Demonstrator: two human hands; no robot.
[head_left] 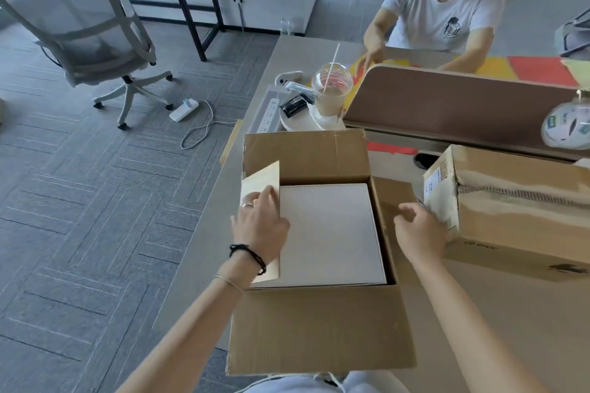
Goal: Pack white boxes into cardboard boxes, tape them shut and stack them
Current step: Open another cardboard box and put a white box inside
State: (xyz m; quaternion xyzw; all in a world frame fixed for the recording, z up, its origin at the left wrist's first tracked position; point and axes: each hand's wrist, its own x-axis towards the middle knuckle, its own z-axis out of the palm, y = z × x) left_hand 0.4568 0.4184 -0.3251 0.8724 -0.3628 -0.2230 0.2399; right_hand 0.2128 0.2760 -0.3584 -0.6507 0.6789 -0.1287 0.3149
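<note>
An open cardboard box (pixel 319 329) stands on the table in front of me, its near flap hanging toward me and its far flap upright. Inside lies a white box (pixel 329 233), flat and nearly filling the space. My left hand (pixel 260 226) holds the box's left flap, fingers over its upper edge, the flap standing almost upright. My right hand (pixel 418 230) reaches over the right flap (pixel 392 198), fingers loosely curled above it; whether it touches the flap is unclear. A second, taped cardboard box (pixel 517 210) sits just right of that hand.
Beyond the open box stand an iced drink cup with a straw (pixel 332 92), a power strip (pixel 268 112) and a brown desk divider (pixel 456 102). Another person (pixel 443 9) sits across the table. An office chair (pixel 86 25) and a cable lie on the floor at left.
</note>
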